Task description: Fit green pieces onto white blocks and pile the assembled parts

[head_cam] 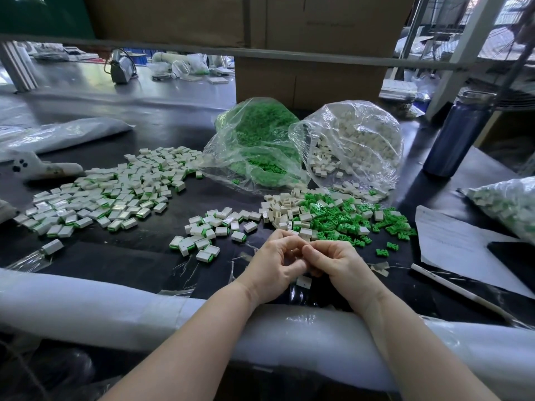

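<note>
While your left hand [278,256] and right hand [333,260] are bunched together just in front of you, fingers curled in and fingertips meeting, I honestly can't tell what's pinched between them, it's hidden. One small white rectangular plastic block [304,282] peeks out on the black tabletop [130,256] right under your wrists.

These bits look tiny, light and rigid, so I'd guess no real force is needed, just alignment. Smooth plastic this small probably skates around, so pinch a block by its long side walls and keep the open face toward the green piece.

Just past your fingers sits the loose heap of green moulded plastic pieces [356,221] mixed with bare white blocks [283,209]. Left of that, the small cluster of assembled white-and-green parts [208,233], then the big spread of finished ones [110,195] further out. Behind are the clear plastic bag of green pieces [254,146] and the clear plastic bag of white blocks [353,143].
</note>
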Demonstrator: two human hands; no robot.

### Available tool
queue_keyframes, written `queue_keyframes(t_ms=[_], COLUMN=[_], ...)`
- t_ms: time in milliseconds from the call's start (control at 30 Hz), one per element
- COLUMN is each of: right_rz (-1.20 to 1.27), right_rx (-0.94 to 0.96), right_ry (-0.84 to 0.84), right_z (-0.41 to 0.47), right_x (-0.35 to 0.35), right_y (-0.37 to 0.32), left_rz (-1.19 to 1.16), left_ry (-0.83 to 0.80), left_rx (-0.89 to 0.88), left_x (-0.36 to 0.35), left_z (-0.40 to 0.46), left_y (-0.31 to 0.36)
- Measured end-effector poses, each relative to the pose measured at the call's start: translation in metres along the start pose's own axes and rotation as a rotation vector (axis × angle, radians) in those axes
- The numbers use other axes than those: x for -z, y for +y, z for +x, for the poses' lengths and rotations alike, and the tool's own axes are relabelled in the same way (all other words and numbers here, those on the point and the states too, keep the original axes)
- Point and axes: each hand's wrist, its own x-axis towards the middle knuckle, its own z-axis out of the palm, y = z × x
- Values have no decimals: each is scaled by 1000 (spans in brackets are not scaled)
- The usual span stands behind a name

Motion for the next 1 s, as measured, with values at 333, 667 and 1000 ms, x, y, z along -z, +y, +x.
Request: queue_keyframes(t_ms=[333, 667, 1000], right_rz=[-53, -20, 70], right_rx=[24, 9, -6], right_ry=[25, 35, 19], right_z=[-2, -3, -2], right_x=[0, 0, 0], right_y=[-3, -3, -2], left_rz=[69, 97, 89], left_ry=[-42, -57, -60], left_rx=[-25, -42, -42], left_x=[-2, -3, -3], left_z=[1, 2, 1], left_y=[-5, -6, -3])
